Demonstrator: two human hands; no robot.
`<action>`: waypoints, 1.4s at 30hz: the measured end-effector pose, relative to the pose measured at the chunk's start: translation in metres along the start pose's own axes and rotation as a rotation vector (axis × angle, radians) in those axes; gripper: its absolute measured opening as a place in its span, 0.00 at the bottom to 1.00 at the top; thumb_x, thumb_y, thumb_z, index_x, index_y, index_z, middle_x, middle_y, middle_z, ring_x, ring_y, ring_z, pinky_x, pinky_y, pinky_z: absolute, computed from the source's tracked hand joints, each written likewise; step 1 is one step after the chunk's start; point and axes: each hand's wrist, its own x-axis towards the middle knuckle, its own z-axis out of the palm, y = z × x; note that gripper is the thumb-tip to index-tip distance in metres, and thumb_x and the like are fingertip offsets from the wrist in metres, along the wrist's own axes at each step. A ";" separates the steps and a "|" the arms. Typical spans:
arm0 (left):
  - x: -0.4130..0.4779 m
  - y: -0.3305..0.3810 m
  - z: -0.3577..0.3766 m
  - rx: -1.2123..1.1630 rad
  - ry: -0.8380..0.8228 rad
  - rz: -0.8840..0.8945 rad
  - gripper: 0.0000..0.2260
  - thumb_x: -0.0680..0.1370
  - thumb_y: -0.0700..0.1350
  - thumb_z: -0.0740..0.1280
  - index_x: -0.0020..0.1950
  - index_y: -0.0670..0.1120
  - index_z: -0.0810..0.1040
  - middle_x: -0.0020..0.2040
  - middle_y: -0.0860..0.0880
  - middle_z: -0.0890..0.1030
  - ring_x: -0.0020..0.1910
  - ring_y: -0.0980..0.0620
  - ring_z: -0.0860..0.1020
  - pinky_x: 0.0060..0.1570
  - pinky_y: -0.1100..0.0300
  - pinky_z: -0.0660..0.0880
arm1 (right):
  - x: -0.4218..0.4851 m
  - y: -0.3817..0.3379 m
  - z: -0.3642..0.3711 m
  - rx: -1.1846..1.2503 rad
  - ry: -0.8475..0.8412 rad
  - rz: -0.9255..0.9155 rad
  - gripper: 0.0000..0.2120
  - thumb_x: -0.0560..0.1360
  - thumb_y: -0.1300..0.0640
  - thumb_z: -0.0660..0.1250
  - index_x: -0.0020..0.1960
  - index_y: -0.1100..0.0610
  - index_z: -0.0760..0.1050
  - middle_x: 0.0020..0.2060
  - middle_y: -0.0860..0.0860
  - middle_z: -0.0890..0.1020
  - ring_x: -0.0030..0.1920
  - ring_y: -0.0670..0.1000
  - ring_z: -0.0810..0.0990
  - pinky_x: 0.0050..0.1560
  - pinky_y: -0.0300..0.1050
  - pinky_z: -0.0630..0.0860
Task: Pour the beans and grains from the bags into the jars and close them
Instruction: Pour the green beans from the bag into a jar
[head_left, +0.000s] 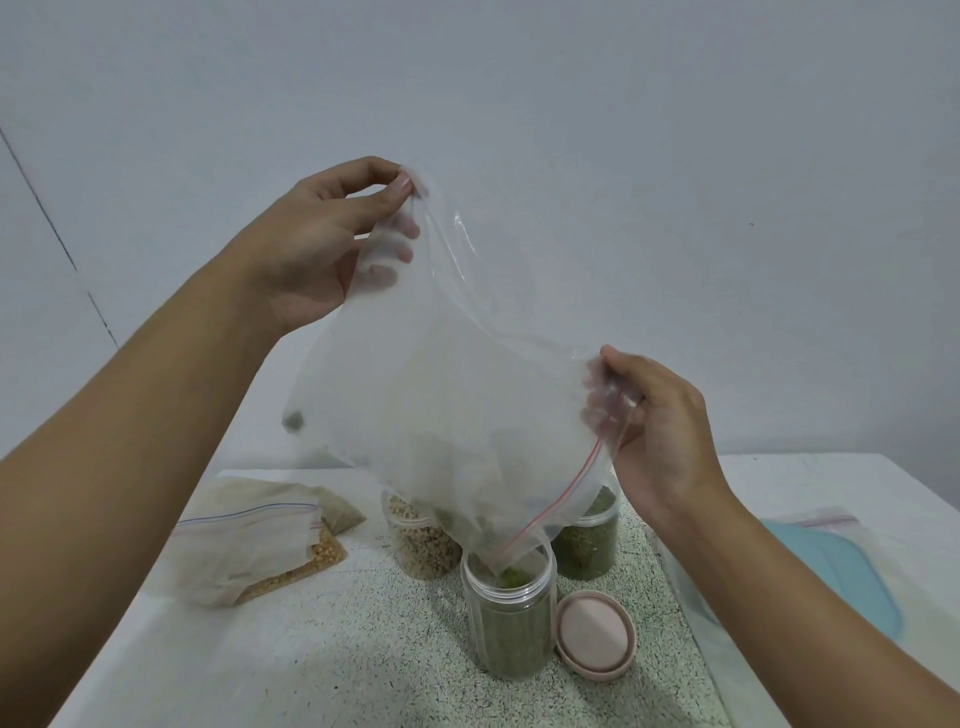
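Bag (441, 389): clear plastic, red zip line, nearly empty. Held in the air over the jars, tilted, with its mouth corner lowest and dipping into the open top of the front jar. A few green beans (511, 576) sit at that corner, inside the jar's rim.

Left hand (311, 244): raised high. Thumb and forefinger pinch the bag's upper corner, and the other fingers are curled behind the plastic.

Right hand (660, 431): lower, at the bag's right side. Fingers and thumb pinch the zip edge, with the fingertips seen through the film.

Front jar (509, 623): clear, upright, uncapped, near the counter's front, filled most of the way with green beans.

Lid (595, 642): pink, round, on the counter just beside the front jar on its right. Whether they touch I cannot tell.

Left rear jar (421, 545): clear, upright, holding tan grains, top hidden by the bag.

Right rear jar (587, 551): clear, upright, green contents, top also partly hidden.

Spare bags (249, 540): a heap of zip bags at the counter's left. One shows yellow grains, another a dull green fill.

Flat bag (831, 519): clear, red zip line, lying at the right over a pale blue sheet (857, 587).

Counter (337, 649): speckled surface with white borders.
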 end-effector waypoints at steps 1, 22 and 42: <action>0.000 0.000 -0.001 -0.001 0.000 0.000 0.05 0.82 0.49 0.67 0.50 0.50 0.82 0.41 0.49 0.78 0.38 0.50 0.76 0.40 0.57 0.69 | 0.000 0.000 0.000 0.003 0.000 0.000 0.06 0.77 0.63 0.69 0.41 0.60 0.81 0.35 0.52 0.81 0.34 0.48 0.78 0.32 0.38 0.74; -0.004 -0.006 0.015 0.014 -0.034 -0.017 0.04 0.82 0.49 0.67 0.50 0.49 0.80 0.40 0.50 0.79 0.36 0.52 0.76 0.38 0.59 0.70 | 0.003 0.001 -0.003 -0.117 0.039 -0.079 0.11 0.77 0.63 0.70 0.36 0.60 0.77 0.31 0.51 0.78 0.33 0.48 0.73 0.33 0.39 0.71; -0.016 -0.029 0.002 -0.024 -0.030 0.012 0.07 0.82 0.50 0.67 0.54 0.48 0.80 0.43 0.49 0.78 0.40 0.50 0.77 0.44 0.55 0.72 | 0.018 0.017 -0.011 -0.085 0.129 -0.121 0.20 0.77 0.64 0.70 0.27 0.54 0.77 0.30 0.50 0.78 0.35 0.50 0.73 0.34 0.40 0.69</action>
